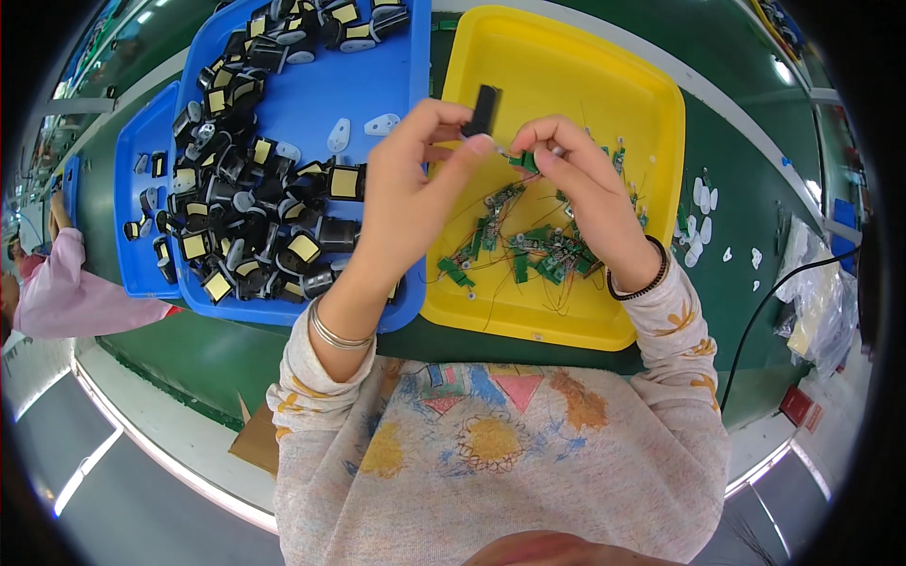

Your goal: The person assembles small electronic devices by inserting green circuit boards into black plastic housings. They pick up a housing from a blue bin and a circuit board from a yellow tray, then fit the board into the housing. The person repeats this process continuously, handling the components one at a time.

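Over the yellow tray (543,57), my left hand (411,189) grips a black plastic housing (484,109) between thumb and fingers. Close by on the right, my right hand (587,193) pinches a small green circuit board (524,161), with its fingers closed. The board's left end is near the housing and my left fingertips; whether they touch, I cannot tell. Below my hands, a pile of green circuit boards (543,250) with thin wires lies in the yellow tray.
A large blue tray (311,90) at left holds many black housings with pale yellow pads (304,247). A smaller blue tray (142,269) adjoins it. White oval pieces (706,200), a plastic bag (819,302) and a black cable (760,307) lie right. Another person's pink sleeve (71,292) shows far left.
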Motion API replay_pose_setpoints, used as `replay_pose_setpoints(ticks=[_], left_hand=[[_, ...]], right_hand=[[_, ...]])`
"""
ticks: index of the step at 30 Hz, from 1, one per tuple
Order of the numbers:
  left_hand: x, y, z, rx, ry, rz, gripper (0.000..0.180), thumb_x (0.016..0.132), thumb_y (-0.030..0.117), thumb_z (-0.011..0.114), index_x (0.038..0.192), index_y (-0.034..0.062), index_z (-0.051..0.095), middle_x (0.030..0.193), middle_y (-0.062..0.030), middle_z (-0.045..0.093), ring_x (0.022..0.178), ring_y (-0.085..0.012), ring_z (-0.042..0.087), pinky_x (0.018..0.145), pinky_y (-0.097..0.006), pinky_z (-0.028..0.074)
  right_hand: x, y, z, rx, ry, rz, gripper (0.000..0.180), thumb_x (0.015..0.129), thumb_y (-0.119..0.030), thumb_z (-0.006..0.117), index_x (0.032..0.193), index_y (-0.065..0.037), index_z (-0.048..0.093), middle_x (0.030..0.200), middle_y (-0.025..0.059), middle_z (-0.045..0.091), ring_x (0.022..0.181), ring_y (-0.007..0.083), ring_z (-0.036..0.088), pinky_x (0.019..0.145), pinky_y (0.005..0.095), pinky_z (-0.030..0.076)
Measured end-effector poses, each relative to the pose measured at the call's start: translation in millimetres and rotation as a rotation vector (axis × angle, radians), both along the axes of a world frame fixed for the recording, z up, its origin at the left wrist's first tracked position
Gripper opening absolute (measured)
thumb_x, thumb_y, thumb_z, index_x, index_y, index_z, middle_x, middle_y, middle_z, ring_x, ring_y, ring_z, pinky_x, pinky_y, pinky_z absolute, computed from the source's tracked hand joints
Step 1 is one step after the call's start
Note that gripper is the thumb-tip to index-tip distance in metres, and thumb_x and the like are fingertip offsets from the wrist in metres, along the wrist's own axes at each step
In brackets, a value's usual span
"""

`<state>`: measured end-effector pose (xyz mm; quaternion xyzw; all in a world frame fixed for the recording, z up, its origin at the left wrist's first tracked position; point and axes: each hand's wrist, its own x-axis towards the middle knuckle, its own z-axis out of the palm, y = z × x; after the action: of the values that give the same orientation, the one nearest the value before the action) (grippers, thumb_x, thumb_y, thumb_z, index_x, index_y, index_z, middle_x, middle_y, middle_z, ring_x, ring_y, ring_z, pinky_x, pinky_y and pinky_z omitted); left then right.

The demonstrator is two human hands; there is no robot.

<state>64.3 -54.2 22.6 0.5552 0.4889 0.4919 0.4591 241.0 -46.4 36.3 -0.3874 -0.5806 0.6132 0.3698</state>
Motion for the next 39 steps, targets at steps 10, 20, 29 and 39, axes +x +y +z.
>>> replay_pose_setpoints(ticks=[10, 20, 29, 39], left_hand=[[5.3, 1.2, -2.1, -0.149, -0.13, -0.048, 0.019, 0.083, 0.011, 0.059, 0.096, -0.0007, 0.053, 0.083, -0.0062, 0.06, 0.076, -0.0096, 0.056, 0.068, -0.023, 0.045], [10.4, 0.0, -0.2, -0.117, 0.016, -0.043, 0.019, 0.081, 0.009, 0.06, 0.096, -0.0017, 0.053, 0.083, -0.007, 0.06, 0.077, -0.011, 0.056, 0.068, -0.023, 0.045], [10.8, 0.9, -1.8, -0.084, 0.02, -0.02, 0.021, 0.079, 0.011, 0.062, 0.093, -0.0028, 0.055, 0.083, -0.0097, 0.061, 0.077, -0.0141, 0.058, 0.066, -0.025, 0.046], [9.4, 0.5, -0.9, -0.098, 0.003, 0.001, 0.02, 0.079, 0.011, 0.062, 0.093, -0.0021, 0.055, 0.085, -0.0095, 0.06, 0.079, -0.0141, 0.057, 0.065, -0.024, 0.046]], right_hand=[[6.6, 1.3, -6.6, 0.332, -0.137, -0.008, 0.017, 0.08, -0.007, 0.06, 0.094, -0.002, 0.05, 0.081, 0.0044, 0.053, 0.077, 0.012, 0.052, 0.072, 0.023, 0.042], [6.5, 0.8, -5.4, 0.108, -0.104, -0.157, 0.016, 0.088, -0.018, 0.05, 0.09, -0.002, 0.048, 0.081, 0.0037, 0.054, 0.073, 0.0117, 0.046, 0.068, 0.0222, 0.038], [11.3, 9.0, -11.8, -0.092, 0.126, -0.13, 0.019, 0.09, -0.017, 0.045, 0.087, 0.0, 0.054, 0.083, 0.002, 0.056, 0.075, 0.009, 0.045, 0.071, 0.0239, 0.037], [12.1, 8.4, -16.1, 0.792, -0.864, -0.215, 0.017, 0.07, -0.012, 0.065, 0.085, -0.008, 0.06, 0.104, 0.0051, 0.054, 0.098, 0.0248, 0.048, 0.08, 0.0351, 0.039]])
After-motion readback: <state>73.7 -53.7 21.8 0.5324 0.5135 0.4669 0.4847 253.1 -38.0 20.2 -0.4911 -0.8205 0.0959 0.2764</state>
